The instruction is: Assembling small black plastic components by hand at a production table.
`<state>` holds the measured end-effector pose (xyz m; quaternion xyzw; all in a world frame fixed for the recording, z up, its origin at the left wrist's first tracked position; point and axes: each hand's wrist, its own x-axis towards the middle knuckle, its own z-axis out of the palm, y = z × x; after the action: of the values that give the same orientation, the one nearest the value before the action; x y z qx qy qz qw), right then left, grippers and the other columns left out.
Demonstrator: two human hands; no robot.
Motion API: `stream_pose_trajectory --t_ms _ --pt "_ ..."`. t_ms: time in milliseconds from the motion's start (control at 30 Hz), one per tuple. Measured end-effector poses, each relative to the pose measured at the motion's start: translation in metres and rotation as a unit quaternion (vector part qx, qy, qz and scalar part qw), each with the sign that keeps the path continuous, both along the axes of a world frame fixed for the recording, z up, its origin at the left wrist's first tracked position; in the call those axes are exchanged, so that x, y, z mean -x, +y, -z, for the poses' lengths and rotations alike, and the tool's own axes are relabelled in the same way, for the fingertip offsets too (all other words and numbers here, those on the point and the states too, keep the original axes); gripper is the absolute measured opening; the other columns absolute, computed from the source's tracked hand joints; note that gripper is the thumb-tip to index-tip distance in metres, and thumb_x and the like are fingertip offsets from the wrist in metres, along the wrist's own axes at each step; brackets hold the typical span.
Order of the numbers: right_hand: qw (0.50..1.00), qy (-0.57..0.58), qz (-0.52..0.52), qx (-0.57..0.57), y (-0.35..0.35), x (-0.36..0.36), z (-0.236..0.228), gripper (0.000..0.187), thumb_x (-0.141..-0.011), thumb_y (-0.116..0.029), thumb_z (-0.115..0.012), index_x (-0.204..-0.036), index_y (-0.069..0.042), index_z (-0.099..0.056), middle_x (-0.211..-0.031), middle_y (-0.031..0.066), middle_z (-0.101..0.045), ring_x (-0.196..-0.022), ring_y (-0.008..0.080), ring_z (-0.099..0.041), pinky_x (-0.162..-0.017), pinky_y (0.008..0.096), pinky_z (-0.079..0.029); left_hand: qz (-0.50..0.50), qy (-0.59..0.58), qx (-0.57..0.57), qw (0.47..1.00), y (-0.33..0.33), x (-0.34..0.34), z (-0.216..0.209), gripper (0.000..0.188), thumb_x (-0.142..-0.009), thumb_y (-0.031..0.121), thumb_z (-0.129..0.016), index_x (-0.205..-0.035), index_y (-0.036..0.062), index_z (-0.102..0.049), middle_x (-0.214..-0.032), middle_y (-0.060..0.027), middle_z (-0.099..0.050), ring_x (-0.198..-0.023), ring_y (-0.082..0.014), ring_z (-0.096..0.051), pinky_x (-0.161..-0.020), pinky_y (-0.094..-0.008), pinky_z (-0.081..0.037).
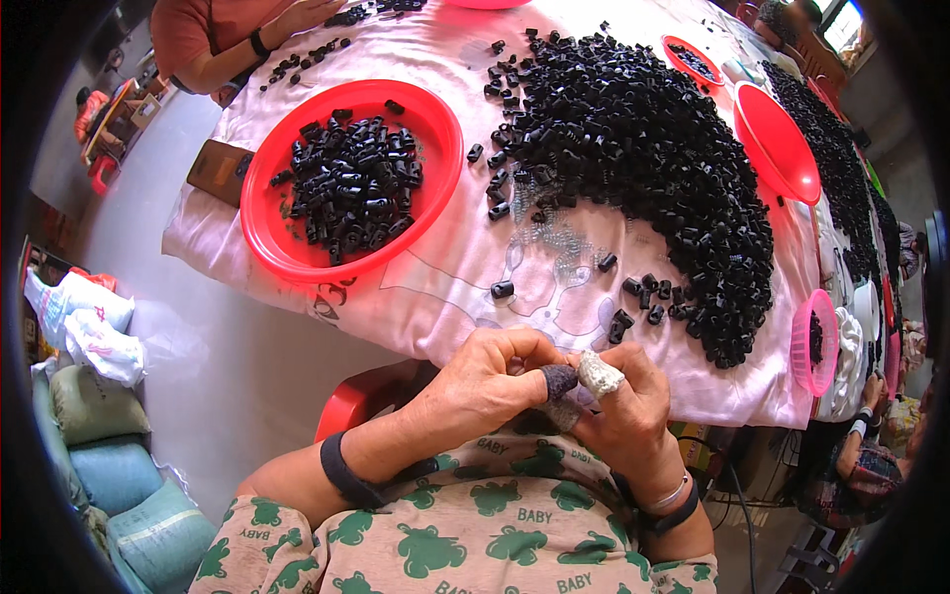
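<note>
While I look down from above, my left hand (pixel 490 381) and my right hand (pixel 623 406) meet just in front of my chest, at the near edge of a table covered with a pale pink cloth (pixel 445 267). My fingers are bunched together, thumbs touching; the left thumb wears a dark fabric cap (pixel 559 379) and the right thumb a whitish one (pixel 600 374). Both hands seem to be pinching something tiny between them, but it is hidden by my fingertips and I cannot tell what it is.

Just beyond my hands, a few small black tube-shaped parts (pixel 643 292) lie scattered on the cloth, with a patch of thin wire springs (pixel 554 238) near them. Behind these, a large heap of the same black parts (pixel 653 148) curves across the middle and right of the table. To the left sits a round red basin (pixel 287 252) holding more black parts (pixel 351 183), with a dark phone (pixel 218 170) just beside it. A tilted red basin (pixel 777 144) stands to the right of the heap, and a small pink basket (pixel 816 342) sits at the table's right edge.

At the far left corner, another person's arm (pixel 233 54) rests on the table. Stuffed sacks (pixel 94 406) lie on the floor at my left.
</note>
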<state>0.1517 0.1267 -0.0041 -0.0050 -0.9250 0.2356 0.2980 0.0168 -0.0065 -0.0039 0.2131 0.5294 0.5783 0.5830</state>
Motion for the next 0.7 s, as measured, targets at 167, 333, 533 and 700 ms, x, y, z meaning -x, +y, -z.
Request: stream_pose_trajectory --t_ms 167,333,533,700 --pt "0.999 0.029 0.019 -0.011 0.002 0.001 0.000 0.044 -0.062 -0.007 -0.081 -0.101 0.002 -0.062 -0.078 0.0083 -0.057 -0.063 0.0222 -0.057 -0.051 0.0330 -0.046 -0.004 -0.034 -0.029 0.999 -0.002 0.000 0.007 0.024 -0.090 0.010 -0.061 -0.111 -0.0022 -0.064 -0.094 0.0006 -0.059 -0.082 -0.0045 -0.054 -0.073 -0.0194 -0.043" --pt "1.000 0.010 0.016 0.007 0.002 -0.002 0.002 0.049 -0.064 -0.009 -0.082 -0.107 0.003 -0.062 -0.080 0.0094 -0.057 -0.065 0.0228 -0.057 -0.052 0.0323 -0.046 0.013 0.037 -0.011 0.999 -0.002 0.002 -0.003 0.023 -0.089 0.009 -0.060 -0.106 -0.0042 -0.066 -0.091 0.0032 -0.050 -0.082 -0.0035 -0.047 -0.068 -0.0173 -0.038" --pt "1.000 0.009 0.020 0.017 0.000 -0.002 0.005 0.050 -0.064 -0.007 -0.081 -0.109 0.003 -0.062 -0.081 0.0092 -0.057 -0.066 0.0222 -0.057 -0.052 0.0318 -0.047 -0.015 -0.048 0.000 0.999 -0.001 0.000 -0.015 0.020 -0.088 0.008 -0.058 -0.104 -0.0003 -0.066 -0.079 0.0038 -0.055 -0.065 -0.0006 -0.046 -0.056 -0.0166 -0.035" --pt "0.998 0.009 0.016 0.068 -0.003 -0.001 0.007 0.049 -0.064 -0.005 -0.080 -0.109 0.000 -0.063 -0.082 0.0086 -0.058 -0.067 0.0217 -0.058 -0.055 0.0311 -0.049 -0.027 -0.134 0.017 0.990 -0.004 0.002 -0.004 0.016 -0.087 0.008 -0.059 -0.101 0.0017 -0.065 -0.075 0.0041 -0.058 -0.058 -0.0002 -0.044 -0.051 -0.0166 -0.034"
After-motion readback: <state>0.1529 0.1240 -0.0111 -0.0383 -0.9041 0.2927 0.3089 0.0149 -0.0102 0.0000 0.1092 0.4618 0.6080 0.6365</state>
